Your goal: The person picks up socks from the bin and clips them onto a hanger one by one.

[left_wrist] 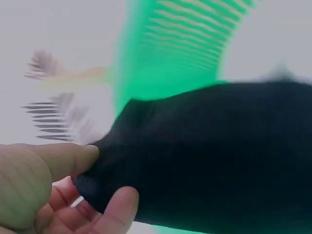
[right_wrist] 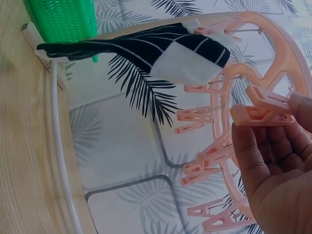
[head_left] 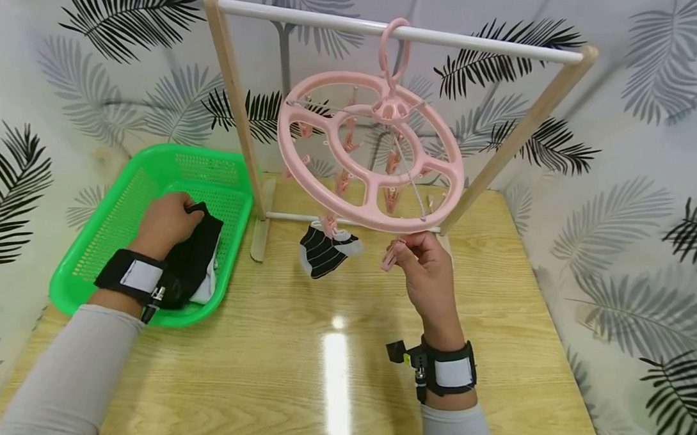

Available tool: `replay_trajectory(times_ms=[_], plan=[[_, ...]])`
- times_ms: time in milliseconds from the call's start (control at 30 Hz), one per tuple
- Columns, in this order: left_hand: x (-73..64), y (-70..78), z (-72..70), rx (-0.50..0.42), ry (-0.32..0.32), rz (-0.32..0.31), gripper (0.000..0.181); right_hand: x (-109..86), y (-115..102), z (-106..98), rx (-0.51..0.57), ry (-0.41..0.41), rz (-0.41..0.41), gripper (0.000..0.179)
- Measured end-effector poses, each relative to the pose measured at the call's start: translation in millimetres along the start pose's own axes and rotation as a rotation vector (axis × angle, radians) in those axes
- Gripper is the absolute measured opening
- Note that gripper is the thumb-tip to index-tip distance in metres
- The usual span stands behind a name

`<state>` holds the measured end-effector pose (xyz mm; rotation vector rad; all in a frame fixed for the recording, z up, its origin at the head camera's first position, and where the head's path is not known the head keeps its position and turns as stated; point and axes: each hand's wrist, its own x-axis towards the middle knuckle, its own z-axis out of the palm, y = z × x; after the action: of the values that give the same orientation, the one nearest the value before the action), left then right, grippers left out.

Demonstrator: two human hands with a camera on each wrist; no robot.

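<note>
My left hand (head_left: 170,221) pinches the edge of a black cloth item (head_left: 197,250) over the green basket (head_left: 155,153). In the left wrist view the black fabric (left_wrist: 209,156) stretches away from the thumb and fingers. My right hand (head_left: 429,278) squeezes a pink clothespin (right_wrist: 263,107) between thumb and fingers, and its jaws stand apart. That clothespin is at the front rim of a round pink drying hanger (head_left: 369,199). A black sock with white stripes, heel and toe (head_left: 327,250) hangs from another clip, left of the right hand.
The hanger hooks over a white rail (head_left: 309,18) on wooden posts (head_left: 234,98). Several pink clips (right_wrist: 195,114) dangle beneath its ring. A white item (head_left: 206,286) lies in the basket beside the black cloth. Everything stands on a wooden table (head_left: 262,368) against a leaf-patterned wall covering.
</note>
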<state>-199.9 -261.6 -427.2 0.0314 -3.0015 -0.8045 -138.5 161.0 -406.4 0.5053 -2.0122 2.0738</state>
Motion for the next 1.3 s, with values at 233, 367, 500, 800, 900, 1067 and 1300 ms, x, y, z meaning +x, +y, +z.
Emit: replay_trajectory(times_ms=[233, 367, 500, 800, 900, 1067, 1300], plan=[[-47.1, 51.4, -15.0, -0.211, 0.191, 0.128, 0.029, 1.3, -1.6, 1.6, -0.003, 0.010, -0.001, 0.014], [-69.8, 76.5, -8.7, -0.288, 0.264, 0.146, 0.024, 2.2, -3.5, 3.1, -0.002, 0.016, -0.005, 0.014], [-89.1, 95.4, 4.9, -0.330, 0.260, 0.130, 0.017, 1.9, -6.0, 4.8, 0.013, 0.020, -0.011, 0.014], [-113.6, 121.0, 33.4, -0.342, 0.066, 0.124, 0.030, -0.3, -7.2, 5.8, 0.016, 0.010, -0.031, 0.013], [-117.1, 128.1, 39.5, -0.305, 0.069, 0.185, 0.020, -1.4, -7.0, 6.6, 0.023, 0.008, -0.038, 0.012], [-118.3, 140.3, 44.5, -0.297, 0.106, 0.267, 0.005, -1.6, -7.0, 8.6, 0.042, 0.005, -0.047, 0.011], [-115.5, 156.2, 54.7, -0.399, 0.119, 0.386, 0.005, -0.9, -6.8, 11.2, 0.048, -0.004, -0.064, 0.010]])
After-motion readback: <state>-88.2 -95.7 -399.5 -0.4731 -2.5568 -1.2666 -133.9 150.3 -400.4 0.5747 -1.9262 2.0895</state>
